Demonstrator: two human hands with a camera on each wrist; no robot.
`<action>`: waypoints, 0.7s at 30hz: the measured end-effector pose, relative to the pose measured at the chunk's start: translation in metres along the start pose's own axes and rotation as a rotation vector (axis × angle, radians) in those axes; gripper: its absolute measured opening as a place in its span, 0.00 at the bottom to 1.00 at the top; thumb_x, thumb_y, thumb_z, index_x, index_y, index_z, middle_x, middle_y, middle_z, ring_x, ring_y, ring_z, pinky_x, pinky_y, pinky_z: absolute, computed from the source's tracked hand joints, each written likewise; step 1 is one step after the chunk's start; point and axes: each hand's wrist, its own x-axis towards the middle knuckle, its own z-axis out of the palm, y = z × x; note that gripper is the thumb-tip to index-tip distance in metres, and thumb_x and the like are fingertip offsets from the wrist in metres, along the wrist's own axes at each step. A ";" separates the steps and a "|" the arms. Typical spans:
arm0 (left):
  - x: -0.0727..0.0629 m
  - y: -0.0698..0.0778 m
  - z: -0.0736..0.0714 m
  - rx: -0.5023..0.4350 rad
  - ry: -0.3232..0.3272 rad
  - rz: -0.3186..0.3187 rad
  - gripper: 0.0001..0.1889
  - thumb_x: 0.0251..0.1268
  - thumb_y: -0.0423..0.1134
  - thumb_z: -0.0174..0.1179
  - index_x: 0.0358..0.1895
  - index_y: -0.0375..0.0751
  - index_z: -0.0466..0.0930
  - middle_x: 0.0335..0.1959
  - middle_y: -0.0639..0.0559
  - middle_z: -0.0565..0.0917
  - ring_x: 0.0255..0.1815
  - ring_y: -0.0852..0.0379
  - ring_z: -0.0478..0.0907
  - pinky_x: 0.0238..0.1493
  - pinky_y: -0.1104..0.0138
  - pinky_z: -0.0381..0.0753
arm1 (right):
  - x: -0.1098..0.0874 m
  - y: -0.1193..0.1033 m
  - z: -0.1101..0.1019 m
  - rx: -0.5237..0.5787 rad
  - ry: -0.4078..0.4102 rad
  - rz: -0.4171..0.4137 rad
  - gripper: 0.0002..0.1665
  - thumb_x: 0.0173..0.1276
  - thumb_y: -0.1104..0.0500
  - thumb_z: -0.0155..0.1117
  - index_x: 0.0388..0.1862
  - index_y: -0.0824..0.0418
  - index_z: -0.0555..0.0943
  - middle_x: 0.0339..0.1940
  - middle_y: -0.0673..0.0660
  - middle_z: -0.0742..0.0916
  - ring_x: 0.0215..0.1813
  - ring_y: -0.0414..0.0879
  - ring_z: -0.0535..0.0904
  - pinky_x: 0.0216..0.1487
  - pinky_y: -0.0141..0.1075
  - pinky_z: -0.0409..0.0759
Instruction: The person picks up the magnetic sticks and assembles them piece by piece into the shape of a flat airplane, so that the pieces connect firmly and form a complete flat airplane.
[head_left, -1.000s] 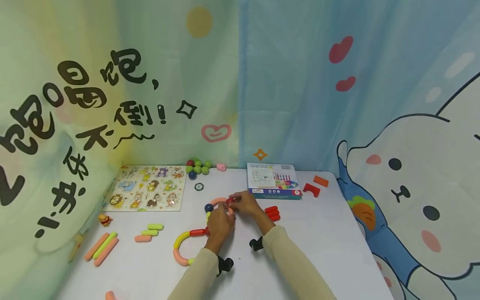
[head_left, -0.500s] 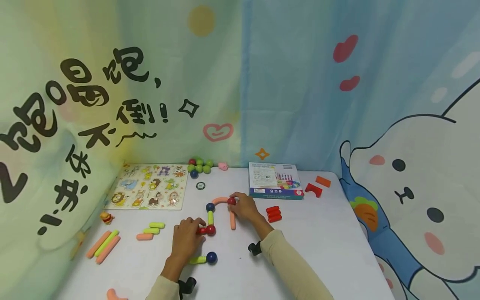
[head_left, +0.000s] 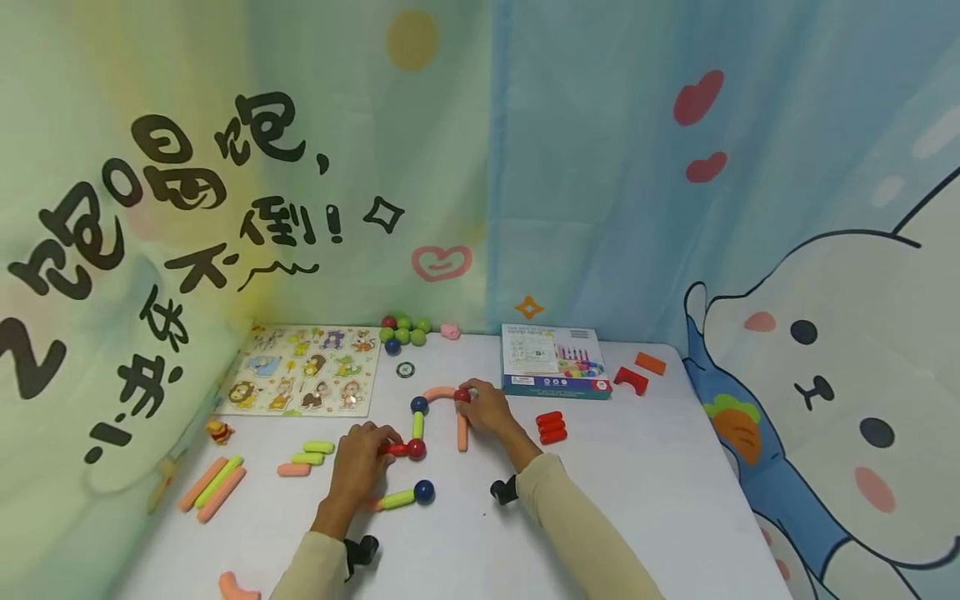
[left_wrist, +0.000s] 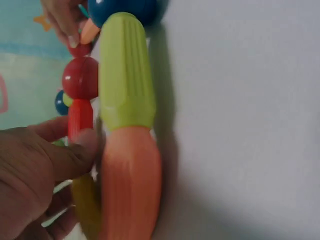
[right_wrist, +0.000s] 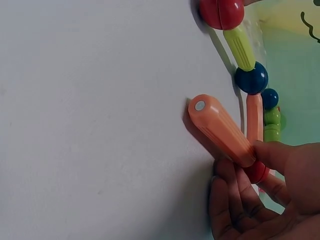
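Observation:
My left hand [head_left: 360, 467] pinches a short red magnetic rod [left_wrist: 80, 117] between thumb and fingers. Joined to that rod is a red ball [head_left: 416, 449], from which a lime rod [head_left: 417, 426] leads up to a blue ball [head_left: 419, 405]. A curved salmon rod [head_left: 439, 392] runs on to another red ball [head_left: 462, 395], held by my right hand [head_left: 486, 407]. From it a straight salmon rod [right_wrist: 222, 130] points toward me, its metal-tipped end free. Below the left hand, another lime rod [head_left: 397, 500] ends in a blue ball [head_left: 424, 492]. A yellow curved rod [left_wrist: 86, 205] is partly hidden by the left hand.
Loose lime and salmon rods [head_left: 213, 492] lie at left, red rods [head_left: 552, 427] at right. Behind are an animal puzzle board [head_left: 300, 371], green balls [head_left: 403, 336] and a toy box [head_left: 557, 362]. A salmon curved piece [head_left: 237, 588] is near the front.
My left hand has moved left from beside the right hand to the red rod, and the chain's left part has shifted slightly up. My right hand stays at the red ball.

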 end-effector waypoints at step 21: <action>-0.010 -0.014 -0.016 0.048 0.018 -0.150 0.13 0.60 0.30 0.77 0.47 0.45 0.90 0.40 0.46 0.86 0.40 0.49 0.81 0.46 0.54 0.84 | -0.001 0.001 -0.001 0.068 -0.019 0.007 0.23 0.78 0.55 0.66 0.69 0.56 0.81 0.37 0.57 0.83 0.35 0.47 0.78 0.38 0.37 0.74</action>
